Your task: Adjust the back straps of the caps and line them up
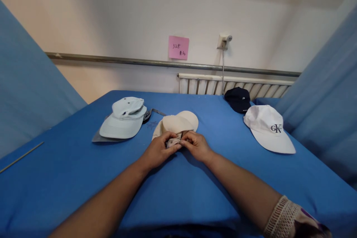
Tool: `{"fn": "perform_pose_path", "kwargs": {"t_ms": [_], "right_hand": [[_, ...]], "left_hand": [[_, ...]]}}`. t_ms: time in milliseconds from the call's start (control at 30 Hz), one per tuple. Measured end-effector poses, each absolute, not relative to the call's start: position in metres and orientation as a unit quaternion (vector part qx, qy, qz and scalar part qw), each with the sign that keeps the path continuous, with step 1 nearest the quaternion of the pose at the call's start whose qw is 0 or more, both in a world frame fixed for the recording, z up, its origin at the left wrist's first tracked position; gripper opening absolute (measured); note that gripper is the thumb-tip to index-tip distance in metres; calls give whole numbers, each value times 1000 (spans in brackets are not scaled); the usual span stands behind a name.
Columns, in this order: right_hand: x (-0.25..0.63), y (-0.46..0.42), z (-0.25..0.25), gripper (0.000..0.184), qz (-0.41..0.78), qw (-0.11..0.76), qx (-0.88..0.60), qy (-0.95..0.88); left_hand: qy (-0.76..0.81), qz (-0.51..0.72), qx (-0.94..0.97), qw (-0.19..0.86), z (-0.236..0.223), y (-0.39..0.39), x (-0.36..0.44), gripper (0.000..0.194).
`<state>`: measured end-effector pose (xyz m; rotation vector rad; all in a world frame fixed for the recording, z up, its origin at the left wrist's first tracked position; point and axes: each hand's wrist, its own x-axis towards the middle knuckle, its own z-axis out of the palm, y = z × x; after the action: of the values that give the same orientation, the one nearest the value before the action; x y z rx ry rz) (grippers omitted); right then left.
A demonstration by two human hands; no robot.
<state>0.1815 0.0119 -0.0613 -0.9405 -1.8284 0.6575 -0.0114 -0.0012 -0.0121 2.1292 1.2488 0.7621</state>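
A beige baseball cap point(175, 123) lies on the blue-covered table in front of me, its brim pointing away and its back toward me. My left hand point(161, 148) pinches the left side of the cap's back strap. From the other side, my right hand point(197, 145) grips the strap between thumb and fingers, close to the left thumb. The fingers partly hide the strap, so I cannot see whether its ends are joined.
Left of my hands, a pale blue cap point(126, 113) rests on a grey one. A white cap point(264, 126) and a navy cap point(237, 99) lie at the right. A thin stick point(22, 157) lies far left. Blue curtains point(329, 93) flank the table; a radiator point(206, 81) stands behind.
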Motion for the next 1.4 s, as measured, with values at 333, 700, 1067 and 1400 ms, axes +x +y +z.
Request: {"fn": "perform_pose_path", "kwargs": {"t_ms": [333, 700, 1067, 1400], "right_hand": [[184, 17, -61, 33, 494, 445, -354, -658], [183, 9, -63, 23, 421, 404, -379, -718], [185, 7, -54, 12, 281, 425, -364, -779], [178, 0, -59, 21, 512, 462, -340, -639]], "left_hand": [[435, 264, 814, 279, -14, -4, -7, 28], [469, 227, 817, 245, -18, 2, -8, 33], [441, 259, 823, 247, -9, -3, -11, 25], [382, 270, 883, 41, -10, -10, -12, 14]]}}
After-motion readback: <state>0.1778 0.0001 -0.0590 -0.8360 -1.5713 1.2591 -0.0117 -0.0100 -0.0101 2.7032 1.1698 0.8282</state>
